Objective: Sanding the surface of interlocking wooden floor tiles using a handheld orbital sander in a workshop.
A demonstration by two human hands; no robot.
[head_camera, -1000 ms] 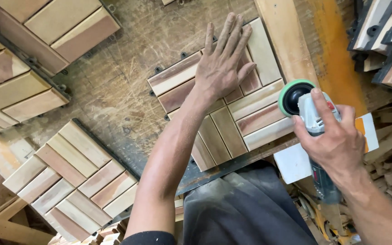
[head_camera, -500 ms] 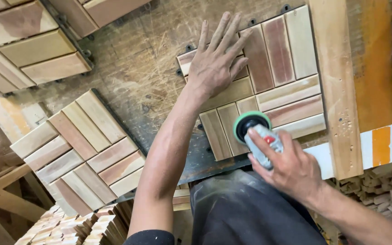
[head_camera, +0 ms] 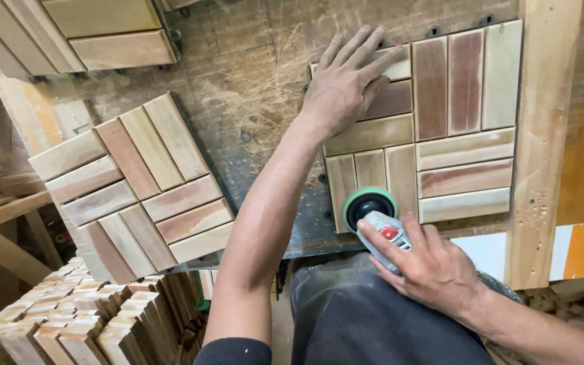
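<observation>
Scuffed grey workbench (head_camera: 251, 101), sanding under way at frame centre.
Left hand (head_camera: 346, 84) spread flat, pinning square slatted wooden deck tile (head_camera: 464, 128); right hand (head_camera: 434, 270) gripping green-padded grey sander (head_camera: 371, 206) at its lower-left slats; remaining slats seemingly unsanded.

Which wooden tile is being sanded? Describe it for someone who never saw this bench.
On the scratched workbench lie several slatted tiles. It is the square tile against the upright plank, alone in having the left hand and sander on it.

No packages, labels, signs or screens visible (only bare timber).
</observation>
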